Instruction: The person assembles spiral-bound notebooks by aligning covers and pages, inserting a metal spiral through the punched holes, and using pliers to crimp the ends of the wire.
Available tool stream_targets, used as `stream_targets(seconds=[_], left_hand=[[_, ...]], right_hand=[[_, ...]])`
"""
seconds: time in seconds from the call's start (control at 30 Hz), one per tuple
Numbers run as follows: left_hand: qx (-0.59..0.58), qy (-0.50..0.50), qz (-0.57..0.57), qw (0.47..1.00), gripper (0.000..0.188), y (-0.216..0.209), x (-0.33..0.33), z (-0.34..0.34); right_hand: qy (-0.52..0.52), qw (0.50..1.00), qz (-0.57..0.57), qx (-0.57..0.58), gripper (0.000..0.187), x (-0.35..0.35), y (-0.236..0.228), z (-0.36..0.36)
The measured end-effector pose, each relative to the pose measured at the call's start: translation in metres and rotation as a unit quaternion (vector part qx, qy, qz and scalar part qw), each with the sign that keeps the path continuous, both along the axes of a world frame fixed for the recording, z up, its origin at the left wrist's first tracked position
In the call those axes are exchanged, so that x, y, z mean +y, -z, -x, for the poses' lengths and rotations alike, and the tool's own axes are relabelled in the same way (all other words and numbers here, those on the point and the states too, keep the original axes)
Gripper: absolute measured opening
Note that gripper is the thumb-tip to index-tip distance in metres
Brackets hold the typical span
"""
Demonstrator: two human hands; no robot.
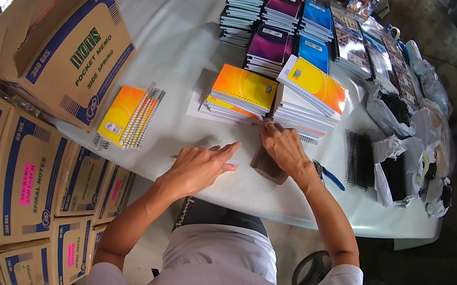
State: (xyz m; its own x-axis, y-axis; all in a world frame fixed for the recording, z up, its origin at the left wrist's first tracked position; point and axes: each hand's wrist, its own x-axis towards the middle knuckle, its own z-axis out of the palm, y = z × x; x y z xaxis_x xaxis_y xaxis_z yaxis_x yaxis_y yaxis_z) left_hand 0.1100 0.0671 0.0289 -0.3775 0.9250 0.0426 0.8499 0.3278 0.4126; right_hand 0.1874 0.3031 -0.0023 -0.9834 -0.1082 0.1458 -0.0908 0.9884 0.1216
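Note:
My left hand [195, 168] lies low over the table near its front edge, index finger and thumb stretched apart. Under it a thin pale object [232, 162] peeks out, too covered to name. My right hand [283, 146] has its fingers curled together just in front of the notebook stacks; what they pinch, if anything, is hidden. Beneath that hand sits a brown block [269, 170]. Ahead are a stack of orange and yellow spiral notebooks [245, 87] and, to its right, a second stack topped by a tilted yellow notebook [314, 83].
Pliers [328, 176] with blue handles lie right of my right wrist. Black spiral wires [360, 160] and plastic bags [396, 170] line the right side. More spiral notebooks [124, 116] rest at left, beside an open carton [83, 55]. Purple notebooks [270, 44] stand behind.

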Motion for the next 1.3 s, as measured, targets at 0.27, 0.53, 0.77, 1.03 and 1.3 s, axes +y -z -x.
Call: stream_targets(seconds=[0.27, 0.53, 0.77, 1.03, 1.3], left_hand=[[0.021, -0.002, -0.004, 1.000, 0.053, 0.000, 0.001, 0.000], [0.029, -0.004, -0.008, 1.000, 0.053, 0.001, 0.002, -0.001], [0.024, -0.015, 0.006, 1.000, 0.052, -0.003, 0.001, -0.005], [0.022, -0.012, 0.003, 1.000, 0.053, -0.002, 0.000, -0.005], [0.007, -0.015, 0.015, 1.000, 0.053, -0.007, 0.004, -0.004]], right_hand=[[-0.190, 0.973, 0.001, 0.134, 0.030, 0.004, -0.020, -0.022], [-0.027, 0.987, 0.103, 0.120, 0.026, -0.001, 0.002, -0.023], [0.058, 0.995, 0.044, 0.064, 0.019, -0.014, 0.016, -0.001], [-0.026, 0.994, -0.010, 0.108, 0.028, -0.009, 0.022, -0.003], [-0.081, 0.952, 0.242, 0.168, 0.044, -0.032, -0.039, -0.036]])
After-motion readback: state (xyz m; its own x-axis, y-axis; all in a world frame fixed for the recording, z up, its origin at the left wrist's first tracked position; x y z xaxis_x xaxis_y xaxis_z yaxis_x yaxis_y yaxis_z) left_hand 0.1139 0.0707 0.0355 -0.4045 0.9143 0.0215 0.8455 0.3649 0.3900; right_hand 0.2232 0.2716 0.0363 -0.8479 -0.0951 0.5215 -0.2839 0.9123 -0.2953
